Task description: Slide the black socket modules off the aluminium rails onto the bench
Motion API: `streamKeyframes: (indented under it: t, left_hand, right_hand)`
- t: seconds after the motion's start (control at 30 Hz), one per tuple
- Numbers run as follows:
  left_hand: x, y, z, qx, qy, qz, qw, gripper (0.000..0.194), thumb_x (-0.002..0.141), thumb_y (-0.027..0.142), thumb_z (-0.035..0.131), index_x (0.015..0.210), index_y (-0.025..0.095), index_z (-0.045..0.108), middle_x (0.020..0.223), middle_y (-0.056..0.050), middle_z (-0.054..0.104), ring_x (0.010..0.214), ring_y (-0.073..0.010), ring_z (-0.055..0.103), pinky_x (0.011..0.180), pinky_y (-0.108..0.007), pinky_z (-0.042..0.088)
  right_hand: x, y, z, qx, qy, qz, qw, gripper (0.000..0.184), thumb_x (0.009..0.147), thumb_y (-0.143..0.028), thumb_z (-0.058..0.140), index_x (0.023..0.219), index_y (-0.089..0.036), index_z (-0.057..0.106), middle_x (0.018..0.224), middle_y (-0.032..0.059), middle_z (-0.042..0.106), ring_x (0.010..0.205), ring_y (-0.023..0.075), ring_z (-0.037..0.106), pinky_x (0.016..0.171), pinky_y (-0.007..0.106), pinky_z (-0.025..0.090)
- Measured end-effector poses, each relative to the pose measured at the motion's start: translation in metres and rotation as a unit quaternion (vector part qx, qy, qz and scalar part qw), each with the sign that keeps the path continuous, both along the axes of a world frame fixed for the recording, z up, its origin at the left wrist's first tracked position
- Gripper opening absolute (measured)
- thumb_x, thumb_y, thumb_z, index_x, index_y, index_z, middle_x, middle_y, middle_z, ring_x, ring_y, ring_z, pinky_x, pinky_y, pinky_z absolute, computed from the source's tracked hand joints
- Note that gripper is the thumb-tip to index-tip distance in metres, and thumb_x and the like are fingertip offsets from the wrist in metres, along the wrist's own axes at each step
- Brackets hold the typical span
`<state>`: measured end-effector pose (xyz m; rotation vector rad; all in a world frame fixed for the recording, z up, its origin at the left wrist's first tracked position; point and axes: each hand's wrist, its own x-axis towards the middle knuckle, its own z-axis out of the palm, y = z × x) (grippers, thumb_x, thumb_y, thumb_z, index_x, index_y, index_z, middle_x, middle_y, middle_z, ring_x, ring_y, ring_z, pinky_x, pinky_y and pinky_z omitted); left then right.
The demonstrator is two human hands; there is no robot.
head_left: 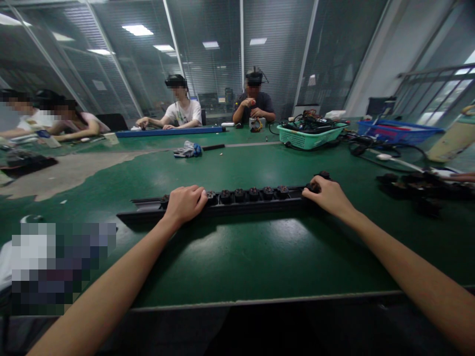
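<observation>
A long black channel-shaped rail (pixel 245 208), which looks like a power strip housing, lies across the green table in front of me. Several black socket modules (pixel 253 193) sit in a row along it, with brownish parts showing on top. My left hand (pixel 185 203) is closed over the rail left of its middle, covering part of the row. At the rail's right end, my right hand (pixel 326 195) pinches a black socket module (pixel 314 188) between thumb and fingers. Part of that module is hidden by the fingers.
Loose black parts (pixel 419 188) lie at the right, near another person's hand (pixel 463 177). Beyond are a green basket (pixel 311 137) of cables, a blue basket (pixel 401 132) and a glove (pixel 188 149). Several people sit across the table (pixel 237 277). A blurred-out item (pixel 70 267) lies left.
</observation>
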<state>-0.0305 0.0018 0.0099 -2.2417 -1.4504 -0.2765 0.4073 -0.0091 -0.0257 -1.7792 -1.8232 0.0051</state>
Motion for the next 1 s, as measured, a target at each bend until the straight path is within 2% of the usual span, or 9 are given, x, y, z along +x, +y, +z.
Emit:
streamKeyframes:
  t: [0.23, 0.47, 0.67, 1.0]
  left_hand:
    - [0.0, 0.001, -0.001, 0.004, 0.007, 0.001, 1.0, 0.053, 0.103, 0.039, 0.025, 0.081, 0.018, 0.069, 0.084, -0.009, 0.071, 0.069, -0.022, 0.061, 0.062, -0.034, 0.032]
    - [0.0, 0.0, 0.0, 0.003, 0.014, 0.006, 1.0, 0.052, 0.104, 0.039, 0.025, 0.083, 0.019, 0.069, 0.085, -0.009, 0.072, 0.069, -0.0215, 0.061, 0.061, -0.034, 0.03]
    - [-0.001, 0.0, -0.001, 0.005, 0.015, 0.005, 1.0, 0.053, 0.104, 0.039, 0.024, 0.081, 0.019, 0.067, 0.085, -0.009, 0.071, 0.069, -0.0215, 0.061, 0.062, -0.034, 0.03]
    - [-0.001, 0.001, -0.001, 0.009, 0.011, 0.003, 1.0, 0.053, 0.103, 0.039, 0.024, 0.083, 0.019, 0.069, 0.086, -0.009, 0.072, 0.071, -0.0222, 0.063, 0.063, -0.034, 0.035]
  right_hand:
    - [0.009, 0.001, 0.001, -0.018, -0.02, -0.012, 1.0, 0.03, 0.084, -0.051, 0.057, 0.087, -0.021, 0.06, 0.091, 0.011, 0.069, 0.081, 0.026, 0.062, 0.073, 0.036, 0.045]
    - [0.017, -0.002, 0.003, -0.017, -0.01, -0.023, 1.0, 0.027, 0.083, -0.05, 0.058, 0.084, -0.023, 0.057, 0.085, 0.0084, 0.067, 0.08, 0.0251, 0.062, 0.071, 0.035, 0.044]
    - [0.022, 0.001, 0.003, -0.031, -0.002, -0.028, 0.999, 0.028, 0.081, -0.05, 0.058, 0.085, -0.023, 0.056, 0.09, 0.0096, 0.069, 0.083, 0.0262, 0.064, 0.073, 0.035, 0.045]
    - [0.033, 0.004, 0.006, -0.058, 0.005, -0.062, 0.996, 0.033, 0.075, -0.054, 0.06, 0.086, -0.023, 0.057, 0.089, 0.0096, 0.07, 0.082, 0.027, 0.064, 0.072, 0.037, 0.047]
